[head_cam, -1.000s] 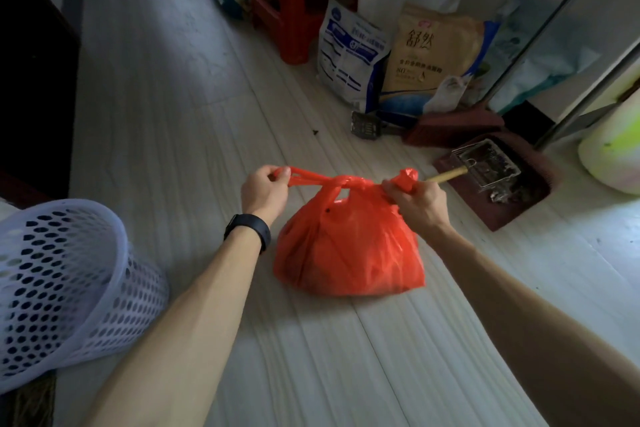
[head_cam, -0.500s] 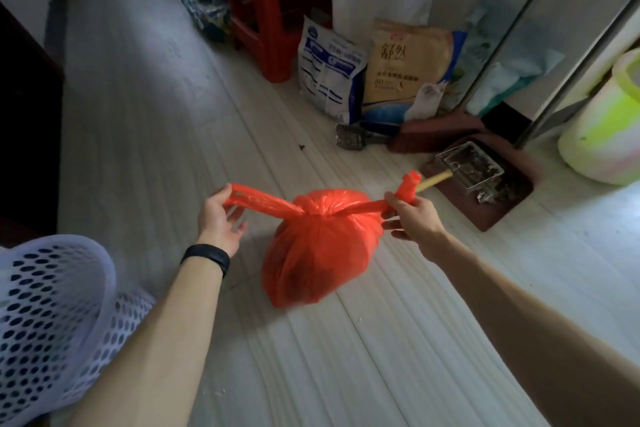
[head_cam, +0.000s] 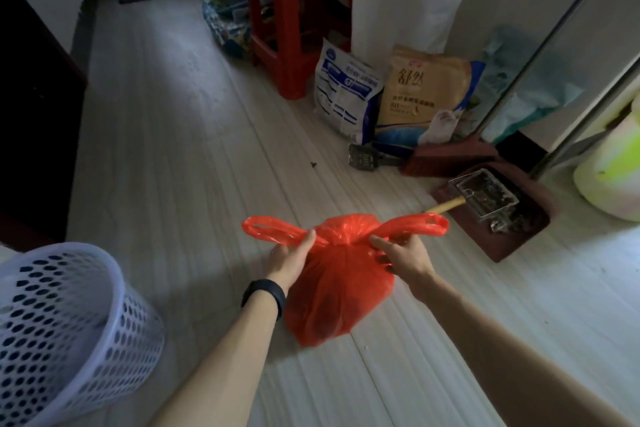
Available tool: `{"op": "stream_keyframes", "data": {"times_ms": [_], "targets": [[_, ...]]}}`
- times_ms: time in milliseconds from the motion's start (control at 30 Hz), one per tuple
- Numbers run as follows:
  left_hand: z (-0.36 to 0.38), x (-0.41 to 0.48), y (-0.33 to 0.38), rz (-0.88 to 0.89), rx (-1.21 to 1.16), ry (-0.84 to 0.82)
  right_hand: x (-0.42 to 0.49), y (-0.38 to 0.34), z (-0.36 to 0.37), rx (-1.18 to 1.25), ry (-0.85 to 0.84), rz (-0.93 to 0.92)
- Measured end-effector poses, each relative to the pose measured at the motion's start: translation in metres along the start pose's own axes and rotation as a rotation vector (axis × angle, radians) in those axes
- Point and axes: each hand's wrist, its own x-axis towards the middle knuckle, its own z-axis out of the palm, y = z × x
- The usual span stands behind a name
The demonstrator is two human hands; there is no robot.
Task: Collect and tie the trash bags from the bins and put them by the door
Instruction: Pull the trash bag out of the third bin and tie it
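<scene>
A full red plastic trash bag (head_cam: 337,291) hangs just above the pale plank floor in the middle of the view. Its neck is drawn into a first knot and its two handle loops stick out left and right. My left hand (head_cam: 290,258), with a black band on the wrist, pinches the left handle close to the knot. My right hand (head_cam: 401,255) grips the right handle close to the knot. An empty white perforated bin (head_cam: 59,319) leans at the lower left.
A red plastic stool (head_cam: 287,21), two printed sacks (head_cam: 391,97) and a hanging white bag stand along the far wall. A dark red dustpan (head_cam: 512,215) with a broom and a wire trap lies to the right. A pale green bucket (head_cam: 613,170) sits at the right edge.
Both hands have slid inward along the handles to the knot. The handles, pulled taut half a second ago, now hang slack as loops. The bag has shifted slightly right.
</scene>
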Motion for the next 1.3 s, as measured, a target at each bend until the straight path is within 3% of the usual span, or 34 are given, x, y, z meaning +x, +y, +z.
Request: {"op": "stream_keyframes", "data": {"times_ms": [100, 167, 267, 333, 400, 567, 700, 833, 867, 1000, 1133, 1200, 1300], "targets": [[0.021, -0.001, -0.007, 0.063, 0.298, -0.005, 0.006, 0.006, 0.009, -0.325, 0.017, -0.062], [0.034, -0.008, -0.003, 0.199, 0.339, 0.027, 0.004, 0.006, 0.019, -0.459, 0.071, -0.227], [0.046, -0.009, 0.005, 0.443, 0.296, 0.172, -0.003, 0.000, 0.033, -0.436, 0.143, -0.542], [0.047, -0.009, 0.015, 0.519, 0.206, 0.237, -0.008, -0.007, 0.039, -0.365, 0.123, -0.580], [0.046, -0.008, 0.026, 0.473, 0.049, 0.243, -0.011, -0.018, 0.042, -0.327, 0.122, -0.595], [0.036, -0.006, 0.058, -0.016, -0.526, 0.132, -0.008, -0.043, 0.039, -0.070, 0.014, -0.402], [0.023, -0.008, 0.071, -0.137, -0.597, 0.112, -0.017, -0.055, 0.038, 0.301, -0.153, -0.228], [0.016, -0.001, 0.064, -0.240, -0.680, 0.128, -0.030, -0.044, 0.041, 0.145, -0.227, -0.202], [0.010, -0.005, 0.063, -0.244, -0.677, 0.114, -0.030, -0.040, 0.038, 0.084, -0.213, -0.202], [-0.013, -0.026, 0.055, -0.178, -0.239, 0.198, -0.033, -0.023, 0.027, 0.011, -0.278, -0.138], [-0.003, -0.014, 0.037, -0.044, -0.328, 0.165, -0.030, -0.016, 0.037, -0.253, -0.192, -0.235], [0.008, -0.015, 0.035, 0.087, -0.179, 0.089, -0.022, -0.011, 0.037, -0.310, -0.098, -0.214], [0.018, -0.028, 0.032, 0.256, -0.001, -0.036, -0.017, -0.002, 0.032, -0.275, -0.093, -0.129]]}}
